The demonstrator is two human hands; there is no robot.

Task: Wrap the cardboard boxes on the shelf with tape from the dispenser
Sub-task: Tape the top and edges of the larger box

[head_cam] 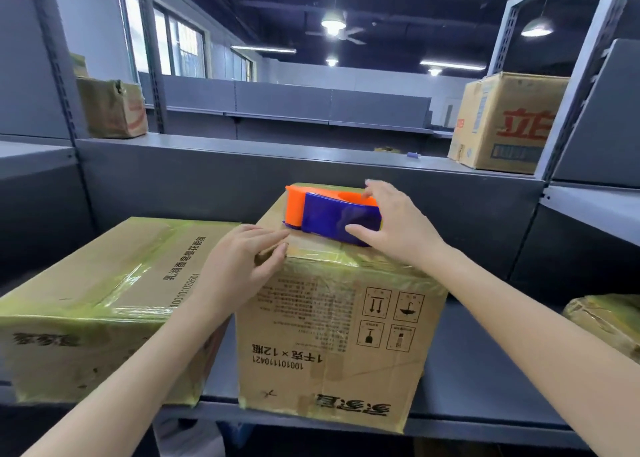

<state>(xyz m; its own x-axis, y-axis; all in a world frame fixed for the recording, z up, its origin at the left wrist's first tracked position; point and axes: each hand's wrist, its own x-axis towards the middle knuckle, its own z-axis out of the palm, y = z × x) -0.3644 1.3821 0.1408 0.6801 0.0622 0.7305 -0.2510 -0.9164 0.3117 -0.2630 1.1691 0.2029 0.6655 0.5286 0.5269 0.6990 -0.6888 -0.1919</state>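
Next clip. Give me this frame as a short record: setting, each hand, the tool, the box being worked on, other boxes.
setting: grey metal shelf, ceiling lights on
left hand: fingers press the top front edge of the middle cardboard box
right hand: grips the tape dispenser
tool: orange and blue, resting on top of the middle box
box state: print upside down, glossy tape along its top edges
left cardboard box: beside it, edges taped
upper shelf: upper left box, upper right box
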